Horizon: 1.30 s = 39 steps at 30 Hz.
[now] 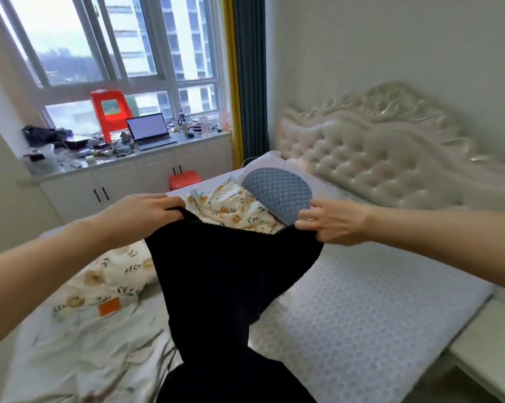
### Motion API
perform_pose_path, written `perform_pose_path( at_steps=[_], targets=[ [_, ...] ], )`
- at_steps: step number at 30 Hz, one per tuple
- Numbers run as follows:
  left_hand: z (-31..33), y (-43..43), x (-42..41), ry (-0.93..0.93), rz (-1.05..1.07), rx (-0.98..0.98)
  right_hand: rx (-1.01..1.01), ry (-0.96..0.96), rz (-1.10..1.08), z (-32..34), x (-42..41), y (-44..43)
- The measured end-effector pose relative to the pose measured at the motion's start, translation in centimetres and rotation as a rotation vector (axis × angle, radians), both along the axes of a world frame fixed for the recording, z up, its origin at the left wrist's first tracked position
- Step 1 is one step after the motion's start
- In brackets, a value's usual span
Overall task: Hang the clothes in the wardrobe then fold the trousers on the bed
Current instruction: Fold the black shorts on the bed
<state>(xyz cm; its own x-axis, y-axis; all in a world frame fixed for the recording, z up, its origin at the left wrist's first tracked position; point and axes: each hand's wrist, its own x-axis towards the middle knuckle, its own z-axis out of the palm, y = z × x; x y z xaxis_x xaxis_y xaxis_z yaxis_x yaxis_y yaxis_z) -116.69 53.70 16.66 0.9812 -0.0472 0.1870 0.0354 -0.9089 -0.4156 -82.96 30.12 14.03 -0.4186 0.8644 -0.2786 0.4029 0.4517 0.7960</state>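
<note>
Black trousers (225, 286) hang in the air above the bed (376, 309), held up by the waistband. My left hand (146, 210) grips the left end of the waistband. My right hand (332, 221) pinches the right end. The waist is stretched between both hands and the legs drop down toward the bottom edge of the view, where they bunch together. The wardrobe is out of view.
A floral quilt (105, 286) lies rumpled on the bed's left half. A blue-grey pillow (277, 191) rests near the tufted headboard (391, 158). A cluttered counter with a laptop (149, 130) runs under the window. A red stool (184, 178) stands by the cabinets.
</note>
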Motion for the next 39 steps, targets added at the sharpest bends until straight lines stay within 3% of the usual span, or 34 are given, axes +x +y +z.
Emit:
perform_pose_path(
  at_steps=[4,9,12,24,33,39],
  targets=[
    [2.4,0.1,5.8,-0.014,-0.105,0.107,-0.107,0.125,0.056,1.6,2.6,-5.1],
    [5.0,-0.9,14.2,-0.063,-0.175,0.083,-0.141,0.259,-0.201,3.0,7.9,-11.5],
    [6.7,-2.3,19.2,-0.108,-0.201,0.098,-0.009,0.276,-0.355,5.6,13.4,-15.6],
    [18.7,-11.5,37.3,-0.425,-0.233,0.198,0.686,0.149,-0.262,23.2,28.0,-29.2],
    [26.4,-19.2,48.3,-0.556,-0.236,0.364,0.882,-0.065,-0.388,30.8,34.4,-38.7],
    [27.6,-22.1,54.2,-0.382,-0.068,0.265,0.925,-0.142,-0.645,31.4,36.3,-42.3]
  ],
)
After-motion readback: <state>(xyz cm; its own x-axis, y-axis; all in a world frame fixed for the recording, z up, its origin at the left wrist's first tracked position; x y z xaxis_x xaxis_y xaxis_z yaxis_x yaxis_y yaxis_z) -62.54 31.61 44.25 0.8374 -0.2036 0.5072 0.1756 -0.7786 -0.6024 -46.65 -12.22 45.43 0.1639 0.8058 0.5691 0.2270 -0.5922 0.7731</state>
